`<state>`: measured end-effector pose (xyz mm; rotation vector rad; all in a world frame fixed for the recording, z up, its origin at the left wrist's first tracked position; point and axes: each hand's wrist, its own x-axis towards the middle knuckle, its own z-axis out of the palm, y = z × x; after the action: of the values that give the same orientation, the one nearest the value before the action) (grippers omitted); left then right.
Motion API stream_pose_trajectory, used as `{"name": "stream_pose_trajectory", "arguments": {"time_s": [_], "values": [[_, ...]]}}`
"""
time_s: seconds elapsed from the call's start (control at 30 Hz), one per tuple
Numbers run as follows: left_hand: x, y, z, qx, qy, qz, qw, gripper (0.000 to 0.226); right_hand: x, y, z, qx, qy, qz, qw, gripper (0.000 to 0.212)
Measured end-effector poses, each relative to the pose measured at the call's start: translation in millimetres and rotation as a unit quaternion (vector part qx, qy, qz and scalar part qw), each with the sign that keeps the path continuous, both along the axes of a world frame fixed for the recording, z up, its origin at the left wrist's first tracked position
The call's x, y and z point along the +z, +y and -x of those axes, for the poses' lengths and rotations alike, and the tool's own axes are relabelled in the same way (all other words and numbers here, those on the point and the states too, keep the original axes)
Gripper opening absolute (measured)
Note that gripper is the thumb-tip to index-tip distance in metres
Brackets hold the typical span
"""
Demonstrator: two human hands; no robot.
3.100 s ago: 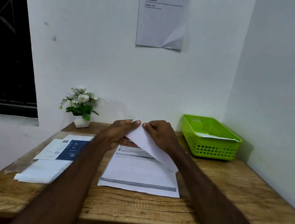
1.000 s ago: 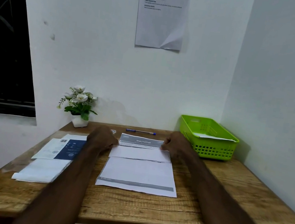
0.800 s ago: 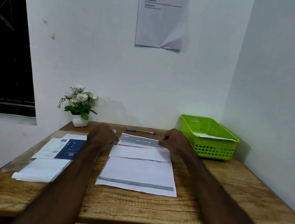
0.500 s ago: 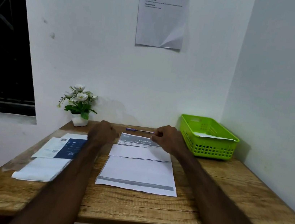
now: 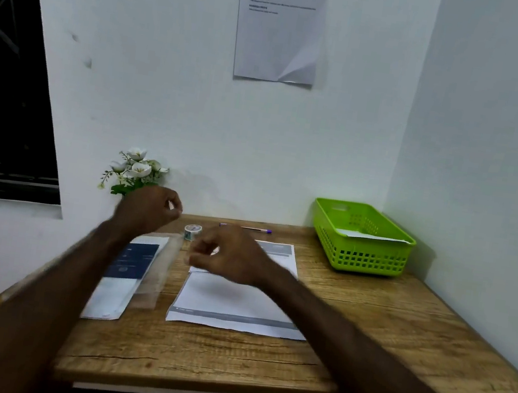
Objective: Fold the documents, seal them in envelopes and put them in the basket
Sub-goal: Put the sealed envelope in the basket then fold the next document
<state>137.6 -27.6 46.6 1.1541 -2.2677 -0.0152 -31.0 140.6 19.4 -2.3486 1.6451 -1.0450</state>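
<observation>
Both hands hover loosely curled, holding nothing — right hand (image 5: 229,258) right over the document (image 5: 236,303), its long axis running away from the person; left hand (image 5: 149,211) off to its left.

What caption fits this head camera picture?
Two hands, left and right, hover above a partly folded document on a wooden desk.

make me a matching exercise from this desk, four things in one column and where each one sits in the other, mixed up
Things:
1. green basket
2. pen
3. tape roll
4. flower pot plant

Places:
A. back left corner of the desk, against the wall
B. back right corner, holding a white envelope
C. lying flat near the back edge, behind the folded document
D. standing just left of the folded document, between the two hands

Pairs: 1-B, 2-C, 3-D, 4-A
</observation>
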Motion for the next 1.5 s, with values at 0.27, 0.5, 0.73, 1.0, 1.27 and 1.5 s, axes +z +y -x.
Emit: {"name": "stream_pose_trajectory", "arguments": {"time_s": [0.27, 0.5, 0.73, 1.0, 1.27, 1.5], "values": [[-29, -46, -96, 0.091, -0.044, -0.009, 0.995, 0.005, -10, 0, -72, 0.084, 0.129, -0.099, 0.983, 0.033], [-61, -48, -109, 0.127, 0.000, -0.027, 0.992, 0.012, -13, -13, -92, 0.096, 0.186, -0.088, 0.974, 0.042], [-64, -52, -110, 0.132, 0.011, -0.035, 0.991, 0.011, -16, -11, -98, 0.107, 0.130, -0.125, 0.978, 0.038], [-63, -52, -111, 0.131, 0.021, -0.047, 0.990, 0.010, -24, -9, -114, 0.119, 0.111, -0.099, 0.982, 0.022], [-55, -50, -118, 0.111, 0.074, -0.066, 0.989, 0.010, -25, -4, -123, 0.064, 0.079, -0.116, 0.988, 0.029], [-54, -46, -120, 0.108, 0.085, -0.083, 0.987, 0.013, -25, 0, -129, 0.085, 0.085, -0.109, 0.987, 0.017]]}}
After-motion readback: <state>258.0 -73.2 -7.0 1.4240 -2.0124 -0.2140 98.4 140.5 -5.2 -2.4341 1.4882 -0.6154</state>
